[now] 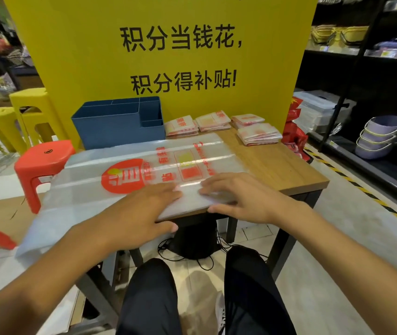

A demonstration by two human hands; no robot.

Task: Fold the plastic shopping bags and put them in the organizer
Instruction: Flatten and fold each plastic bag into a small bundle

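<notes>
Head view: left hand [139, 211] and right hand [238, 197], fingers straight and slightly apart, press flat on a plastic shopping bag [125, 175] spread across the counter [277, 165]; blue organizer [117, 124] stands far left, folded bags [258, 134] far right.

Showing glossy, translucent plastic in the bag [125, 165], matt wood grain on the desk [277, 165], smooth matt blue plastic in the organizer [110, 126], shiny red plastic in the stool [40, 163].
</notes>
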